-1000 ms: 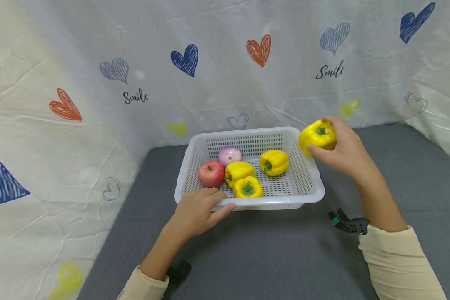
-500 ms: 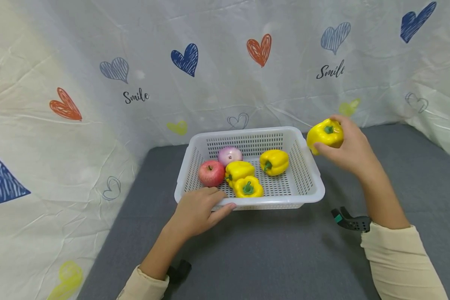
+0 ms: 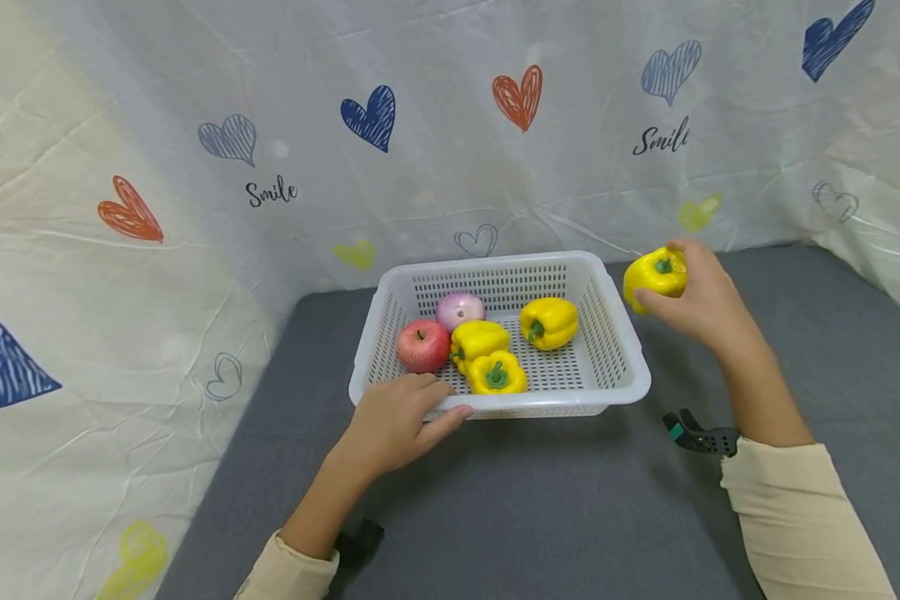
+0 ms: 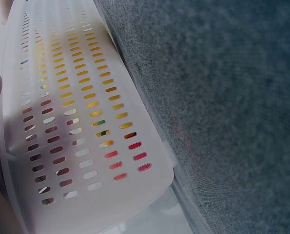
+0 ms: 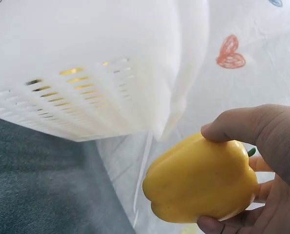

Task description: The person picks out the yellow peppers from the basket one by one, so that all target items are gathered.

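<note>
A white plastic basket [image 3: 622,367] with slotted walls stands on the table. My left hand [image 3: 393,425] grips its near rim at the left, fingers over the edge and thumb outside. Inside, a red apple [image 3: 423,346] and a purple onion [image 3: 460,310] sit at the left. Two yellow bell peppers touch at the centre, one [image 3: 478,343] behind the other [image 3: 497,373]; a third pepper [image 3: 548,323] lies apart at the right. Just beyond the basket's right side, my right hand [image 3: 693,296] holds another yellow bell pepper [image 5: 198,180] between thumb and fingers, its green stem toward the palm.
A dark grey cloth [image 3: 510,508] covers the table. Behind and to the left hangs a pale curtain [image 3: 435,183] printed with hearts. The basket's outer wall [image 4: 81,97] fills much of the left wrist view, with coloured contents showing through its slots.
My right hand has moved right with the held pepper, from above the basket's right rim to outside it, then slightly lower. The left hand and basket have stayed put.
</note>
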Motion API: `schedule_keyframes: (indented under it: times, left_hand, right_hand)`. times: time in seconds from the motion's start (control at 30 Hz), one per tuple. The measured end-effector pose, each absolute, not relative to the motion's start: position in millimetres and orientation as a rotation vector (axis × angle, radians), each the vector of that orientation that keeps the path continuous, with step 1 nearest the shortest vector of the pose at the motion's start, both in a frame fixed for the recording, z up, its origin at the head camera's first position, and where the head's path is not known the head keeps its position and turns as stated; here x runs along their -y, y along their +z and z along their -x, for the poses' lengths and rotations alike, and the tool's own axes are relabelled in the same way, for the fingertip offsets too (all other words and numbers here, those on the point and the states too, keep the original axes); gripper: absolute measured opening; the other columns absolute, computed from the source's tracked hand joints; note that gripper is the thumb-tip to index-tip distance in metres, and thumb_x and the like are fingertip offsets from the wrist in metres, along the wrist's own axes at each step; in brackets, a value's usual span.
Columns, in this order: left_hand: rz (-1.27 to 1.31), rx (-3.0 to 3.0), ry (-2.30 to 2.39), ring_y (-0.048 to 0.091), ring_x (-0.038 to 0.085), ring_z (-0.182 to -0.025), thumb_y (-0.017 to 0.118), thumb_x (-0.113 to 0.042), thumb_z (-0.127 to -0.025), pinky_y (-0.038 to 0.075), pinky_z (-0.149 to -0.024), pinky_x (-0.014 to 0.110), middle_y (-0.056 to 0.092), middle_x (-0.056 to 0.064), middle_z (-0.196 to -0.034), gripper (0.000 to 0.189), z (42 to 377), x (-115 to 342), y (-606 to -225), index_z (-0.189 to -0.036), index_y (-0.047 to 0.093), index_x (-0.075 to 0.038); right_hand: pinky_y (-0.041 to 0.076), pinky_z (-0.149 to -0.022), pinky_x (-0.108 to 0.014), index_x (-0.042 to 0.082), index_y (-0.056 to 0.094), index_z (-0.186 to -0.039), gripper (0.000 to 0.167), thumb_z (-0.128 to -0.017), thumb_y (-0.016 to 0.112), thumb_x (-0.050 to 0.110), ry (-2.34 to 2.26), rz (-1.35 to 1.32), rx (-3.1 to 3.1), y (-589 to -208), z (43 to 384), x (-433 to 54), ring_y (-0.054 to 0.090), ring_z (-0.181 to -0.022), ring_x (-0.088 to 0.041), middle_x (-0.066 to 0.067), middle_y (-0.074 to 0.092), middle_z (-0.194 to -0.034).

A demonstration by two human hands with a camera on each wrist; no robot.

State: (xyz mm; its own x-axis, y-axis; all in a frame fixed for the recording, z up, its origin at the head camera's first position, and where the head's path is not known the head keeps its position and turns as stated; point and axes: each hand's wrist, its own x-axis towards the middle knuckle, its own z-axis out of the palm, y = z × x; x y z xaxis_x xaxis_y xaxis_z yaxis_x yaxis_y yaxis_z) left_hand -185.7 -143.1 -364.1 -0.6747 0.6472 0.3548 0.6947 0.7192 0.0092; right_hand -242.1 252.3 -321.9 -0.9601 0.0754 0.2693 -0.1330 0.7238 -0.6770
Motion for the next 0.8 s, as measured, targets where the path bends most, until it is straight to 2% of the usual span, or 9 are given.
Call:
schedule_keyframes:
  times: [0.33, 0.8]
  left_hand:
    - [1.043, 2.613, -0.203, 0.057, 0.010, -0.077, 0.057, -0.051, -0.097, 0.043, -0.064, 0.027, 0.065, -0.008, -0.090, 0.035, 185.4, 142.4, -363.1, -0.105, 0.072, -0.020]
    - [1.052, 2.560, -0.189, 0.056, 0.010, -0.074, 0.058, -0.049, -0.097, 0.042, -0.062, 0.027, 0.063, -0.007, -0.086, 0.033, 185.2, 143.4, -364.4, -0.100, 0.071, -0.019]
  right_hand:
    - [0.041, -0.084, -0.061, -0.010, 0.023, -0.150, 0.084, -0.091, 0.069, 0.028, 1.010, 0.012, 2.756, -340.3, 253.8, -262.0, 0.041, -0.106, -0.050, -0.039, 0.033, -0.134]
    - [0.043, -0.083, -0.059, -0.012, 0.025, -0.147, 0.086, -0.088, 0.072, 0.029, 1.007, 0.040, 2.809, -355.6, 258.8, -265.5, 0.042, -0.104, -0.049, -0.039, 0.034, -0.134]
